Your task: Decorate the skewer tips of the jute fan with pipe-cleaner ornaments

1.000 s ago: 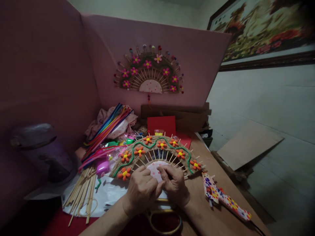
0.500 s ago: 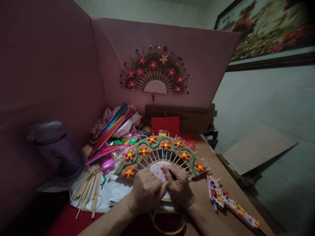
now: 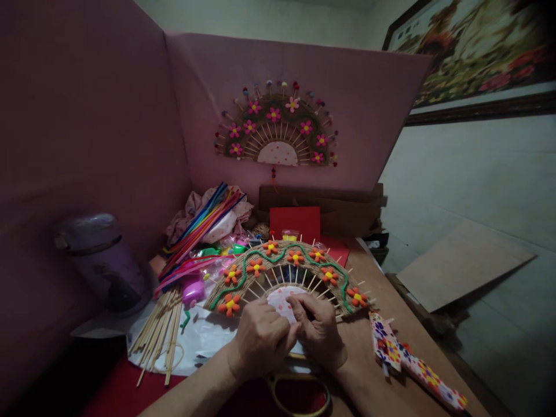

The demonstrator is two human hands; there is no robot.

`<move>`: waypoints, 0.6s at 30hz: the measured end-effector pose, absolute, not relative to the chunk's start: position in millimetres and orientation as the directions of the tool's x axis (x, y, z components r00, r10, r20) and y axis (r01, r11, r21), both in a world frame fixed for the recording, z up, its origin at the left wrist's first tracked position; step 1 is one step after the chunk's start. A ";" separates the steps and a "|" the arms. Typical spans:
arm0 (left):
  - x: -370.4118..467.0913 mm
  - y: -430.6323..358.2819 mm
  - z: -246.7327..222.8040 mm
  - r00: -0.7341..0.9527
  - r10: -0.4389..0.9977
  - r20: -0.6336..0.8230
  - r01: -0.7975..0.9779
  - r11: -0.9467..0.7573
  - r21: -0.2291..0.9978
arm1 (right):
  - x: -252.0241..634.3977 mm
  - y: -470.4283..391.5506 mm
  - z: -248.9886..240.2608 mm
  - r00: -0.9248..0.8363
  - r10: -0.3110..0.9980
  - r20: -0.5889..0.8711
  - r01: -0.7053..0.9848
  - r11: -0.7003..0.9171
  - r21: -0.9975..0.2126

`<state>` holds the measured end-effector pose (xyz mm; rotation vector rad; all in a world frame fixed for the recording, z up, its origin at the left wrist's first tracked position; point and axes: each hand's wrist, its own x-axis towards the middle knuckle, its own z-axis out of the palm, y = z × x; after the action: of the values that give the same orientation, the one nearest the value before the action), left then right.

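A craft fan of wooden sticks wound with brown twine stands in the middle, bearing orange flowers with yellow centres and a wavy green strip. White spotted cloth covers its half-round base. My left hand is closed in front of that base, fingers curled in. Close beside it, my right hand is closed too, thumb and fingers pinched together over the cloth's right part. What lies between the fingers is hidden. Below the hands, scissors with gold-coloured handles lie on the table, partly covered.
Loose wooden sticks, coloured pipe cleaners and bagged clay lie left. A purple flask stands farther left. Right is a flower-patterned object. Another fan with pink flowers hangs on the pink panel; red card stands behind.
The whole view has shifted slightly, so things appear a little farther right. Both hands keep nearly the same closed pose before the fan's base.
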<state>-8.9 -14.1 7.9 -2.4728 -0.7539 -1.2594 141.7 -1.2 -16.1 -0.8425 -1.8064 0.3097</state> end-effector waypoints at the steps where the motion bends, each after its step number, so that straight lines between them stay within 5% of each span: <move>1: -8.9 -13.9 7.5 0.485 0.329 0.810 0.560 -0.829 0.001 | 141.8 -1.3 -16.1 -0.182 0.674 0.716 0.400 0.716 -0.572; 18: -7.7 -13.1 5.5 0.452 0.344 0.823 0.570 -0.821 0.030 | 141.5 -1.5 -15.6 -0.183 0.671 0.719 0.408 0.717 -0.565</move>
<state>-7.7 -13.1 5.5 -2.4539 -0.7890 -1.3040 141.5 -1.5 -15.6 -0.8475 -1.8111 0.2953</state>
